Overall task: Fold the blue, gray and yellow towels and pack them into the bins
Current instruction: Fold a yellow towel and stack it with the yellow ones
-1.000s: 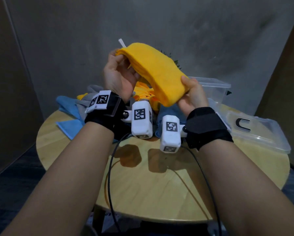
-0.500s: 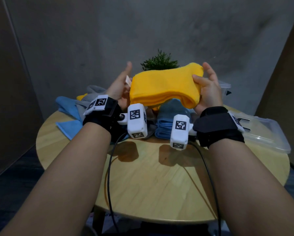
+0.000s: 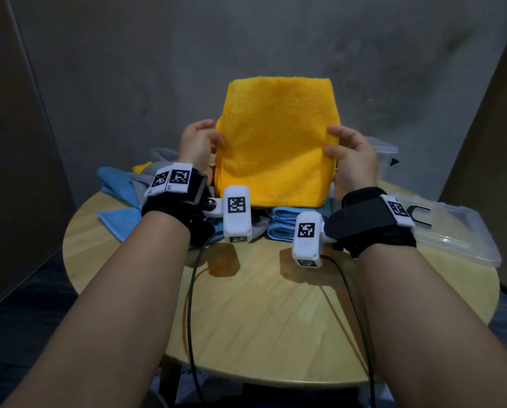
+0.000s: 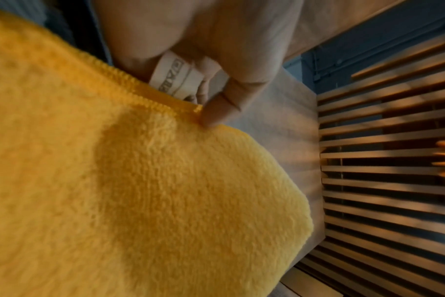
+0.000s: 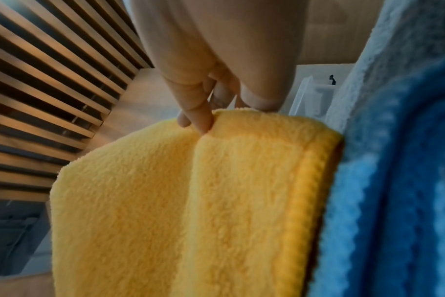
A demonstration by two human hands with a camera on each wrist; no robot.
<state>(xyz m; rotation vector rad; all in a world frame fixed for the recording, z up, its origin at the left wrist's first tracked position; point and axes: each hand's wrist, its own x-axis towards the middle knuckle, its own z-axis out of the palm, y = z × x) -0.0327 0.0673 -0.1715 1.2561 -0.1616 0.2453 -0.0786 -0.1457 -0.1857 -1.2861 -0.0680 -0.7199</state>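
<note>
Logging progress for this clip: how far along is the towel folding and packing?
Done: folded blue towels are stacked on the table. In hand: the left hand and right hand hold a folded yellow towel upright. Left: loose blue, gray and yellow towels lie unfolded, and no towel shows in the bin.

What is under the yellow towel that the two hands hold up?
Below the yellow towel, folded blue towels lie on the table, with some gray cloth beside them. The towel covers whatever lies further back.
</note>
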